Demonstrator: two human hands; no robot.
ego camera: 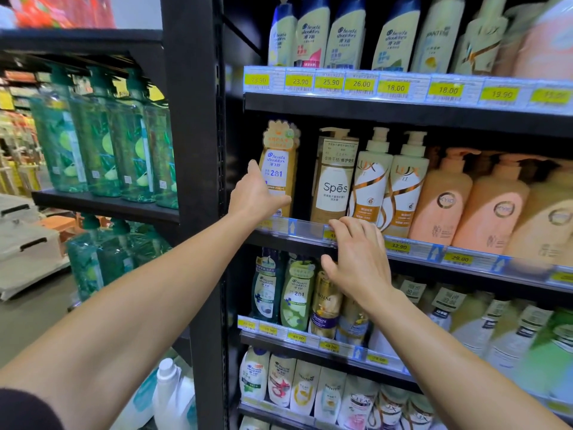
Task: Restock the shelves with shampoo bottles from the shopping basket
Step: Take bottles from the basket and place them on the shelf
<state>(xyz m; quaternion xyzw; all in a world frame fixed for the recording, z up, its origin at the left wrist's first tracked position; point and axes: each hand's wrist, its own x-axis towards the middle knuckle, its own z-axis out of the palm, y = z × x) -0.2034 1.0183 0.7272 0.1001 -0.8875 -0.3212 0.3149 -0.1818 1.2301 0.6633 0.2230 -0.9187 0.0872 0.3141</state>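
Store shelving fills the view, and on its middle shelf [279, 226] the gold Head & Shoulders bottle [278, 164] stands upright just ahead of the nearer left hand [255, 193], whose fingers curl round it, while the right hand [356, 259] rests spread on the shelf's edge.

Gold plastic Head & Shoulders shampoo btl [279, 169] w/ scalloped cardboard topper is standing upright at left end of black metal middle shelf [412, 114], just beside beige Spes pump btl [335, 178], label facing out.
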